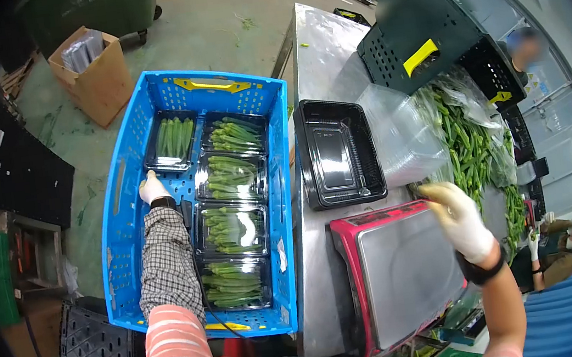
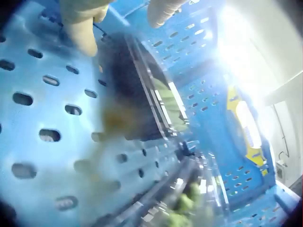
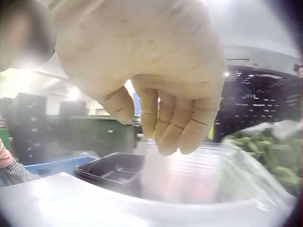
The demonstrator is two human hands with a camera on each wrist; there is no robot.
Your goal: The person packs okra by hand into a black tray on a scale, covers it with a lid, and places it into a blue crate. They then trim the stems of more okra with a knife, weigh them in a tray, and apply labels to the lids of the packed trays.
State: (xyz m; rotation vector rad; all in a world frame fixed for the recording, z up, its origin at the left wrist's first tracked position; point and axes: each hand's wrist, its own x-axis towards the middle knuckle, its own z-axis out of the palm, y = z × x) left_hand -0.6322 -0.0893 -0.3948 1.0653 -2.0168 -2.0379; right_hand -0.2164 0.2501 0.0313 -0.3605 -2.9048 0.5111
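Note:
My gloved left hand [image 1: 153, 187] is down inside the blue crate [image 1: 109, 221], at the near edge of a black tray of okra [image 1: 174, 139] with a clear lid. In the left wrist view its thumb and fingers [image 2: 83, 35] are spread apart around the end of that tray [image 2: 137, 90]. Several more lidded okra trays [image 1: 232, 178] stand in a column along the crate's right side. My gloved right hand [image 1: 461, 221] hangs above the red-rimmed scale [image 1: 404, 271], fingers loosely bent, holding nothing. Beyond its fingers in the right wrist view stands a stack of clear lids [image 3: 184, 175].
An empty black tray [image 1: 340, 154] sits on the metal table [image 1: 327, 52] beside the clear lids. Loose okra [image 1: 468, 149] lies heaped at the right by a dark green crate [image 1: 418, 34]. A cardboard box [image 1: 92, 81] stands on the floor; another person [image 1: 566, 251] works at far right.

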